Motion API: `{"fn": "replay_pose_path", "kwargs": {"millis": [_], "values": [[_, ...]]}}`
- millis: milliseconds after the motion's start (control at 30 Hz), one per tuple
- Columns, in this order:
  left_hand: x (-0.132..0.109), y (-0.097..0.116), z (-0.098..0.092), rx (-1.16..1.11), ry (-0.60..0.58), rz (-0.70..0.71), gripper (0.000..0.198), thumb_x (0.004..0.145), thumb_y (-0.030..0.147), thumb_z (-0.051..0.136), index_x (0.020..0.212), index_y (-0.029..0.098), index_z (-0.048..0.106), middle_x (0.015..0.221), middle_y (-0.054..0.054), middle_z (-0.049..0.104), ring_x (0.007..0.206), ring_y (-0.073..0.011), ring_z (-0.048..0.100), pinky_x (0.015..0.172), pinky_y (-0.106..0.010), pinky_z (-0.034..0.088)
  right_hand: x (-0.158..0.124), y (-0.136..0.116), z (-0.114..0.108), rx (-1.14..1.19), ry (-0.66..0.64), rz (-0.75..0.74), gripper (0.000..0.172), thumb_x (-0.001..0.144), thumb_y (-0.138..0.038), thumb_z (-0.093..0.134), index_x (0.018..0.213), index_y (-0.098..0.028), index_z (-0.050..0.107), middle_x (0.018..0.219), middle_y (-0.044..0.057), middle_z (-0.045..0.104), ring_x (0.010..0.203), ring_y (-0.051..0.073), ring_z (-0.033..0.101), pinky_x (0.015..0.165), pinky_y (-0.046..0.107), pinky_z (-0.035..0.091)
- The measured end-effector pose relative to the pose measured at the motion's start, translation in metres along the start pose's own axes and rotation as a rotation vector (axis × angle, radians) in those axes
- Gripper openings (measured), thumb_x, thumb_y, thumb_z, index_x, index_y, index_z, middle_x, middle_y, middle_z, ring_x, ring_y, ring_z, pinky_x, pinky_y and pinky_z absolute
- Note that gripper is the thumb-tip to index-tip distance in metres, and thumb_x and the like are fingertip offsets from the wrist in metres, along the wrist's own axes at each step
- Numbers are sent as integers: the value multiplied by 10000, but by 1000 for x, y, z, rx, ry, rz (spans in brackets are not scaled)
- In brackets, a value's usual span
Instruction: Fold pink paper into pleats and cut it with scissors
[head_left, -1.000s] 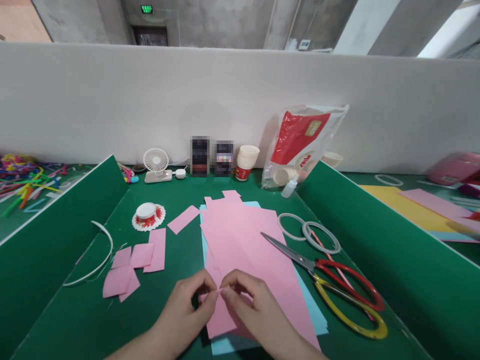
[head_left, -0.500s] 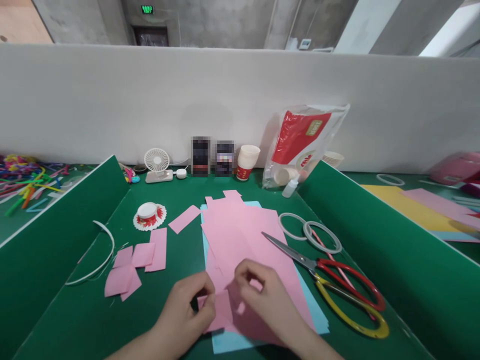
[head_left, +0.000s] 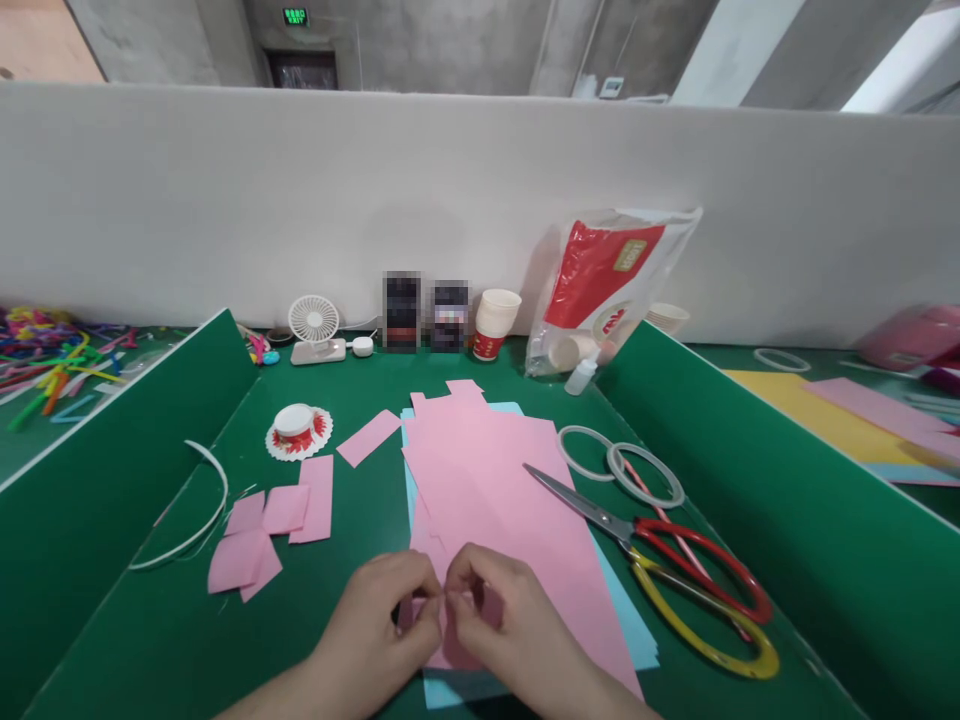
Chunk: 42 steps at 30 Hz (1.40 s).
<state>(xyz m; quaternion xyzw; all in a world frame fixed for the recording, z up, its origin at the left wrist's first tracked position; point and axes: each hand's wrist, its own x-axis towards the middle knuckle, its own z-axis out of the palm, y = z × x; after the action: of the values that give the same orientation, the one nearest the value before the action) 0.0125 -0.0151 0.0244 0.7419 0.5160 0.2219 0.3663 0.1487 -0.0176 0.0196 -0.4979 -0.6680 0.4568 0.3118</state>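
scissors (head_left: 660, 555), desk fan (head_left: 313, 322), paper cups (head_left: 494, 324)

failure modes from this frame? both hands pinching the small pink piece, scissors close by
Both the left hand and right hand pinch a small pink paper piece at its fold; a pull apart might tear it. The scissors lie on the pink sheet beside the right hand, blade toward it; shifting the sheet could drag them.
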Motion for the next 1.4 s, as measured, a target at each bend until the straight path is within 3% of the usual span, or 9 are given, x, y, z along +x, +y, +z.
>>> {"fn": "replay_pose_path", "kwargs": {"millis": [267, 533, 967, 1167, 1400], "values": [[6, 1, -14, -321, 63, -83, 111, 722, 203, 406, 715, 185, 516, 680, 9, 551, 677, -150, 518, 625, -228, 383, 7, 4, -9, 272, 109, 90, 78, 667, -168, 379, 594, -194, 394, 534, -57, 380, 497, 96, 380, 469, 203, 309], [4, 0, -8, -357, 66, -115, 148, 709, 216, 418, 564, 190, 412, 519, 69, 374, 513, -105, 380, 502, -200, 315, 7, 0, -7, 356, 12, 118, 54, 669, -166, 453, 619, -171, 473, 555, -44, 444, 537, 101, 422, 521, 212, 341], [4, 0, -3, -121, -10, -17, 163, 676, 132, 412, 523, 186, 432, 514, 47, 440, 516, -114, 433, 503, -198, 327, 4, 4, 3, 272, 40, 89, 49, 595, -141, 419, 580, -176, 451, 557, -34, 437, 548, 116, 413, 523, 227, 333], [-2, -4, 3, -103, 68, 36, 151, 740, 192, 395, 611, 186, 474, 571, 19, 505, 545, -128, 481, 527, -209, 372, 3, 4, 6, 208, 77, 92, 53, 591, -140, 395, 574, -181, 423, 549, -38, 424, 526, 111, 400, 498, 219, 325], [-4, -5, 5, 37, 98, 75, 144, 631, 105, 412, 521, 193, 439, 489, 37, 478, 489, -123, 453, 500, -215, 328, 1, 2, 9, 133, 32, 45, 109, 556, -81, 397, 543, -187, 423, 557, -33, 459, 544, 113, 437, 519, 211, 346]]}}
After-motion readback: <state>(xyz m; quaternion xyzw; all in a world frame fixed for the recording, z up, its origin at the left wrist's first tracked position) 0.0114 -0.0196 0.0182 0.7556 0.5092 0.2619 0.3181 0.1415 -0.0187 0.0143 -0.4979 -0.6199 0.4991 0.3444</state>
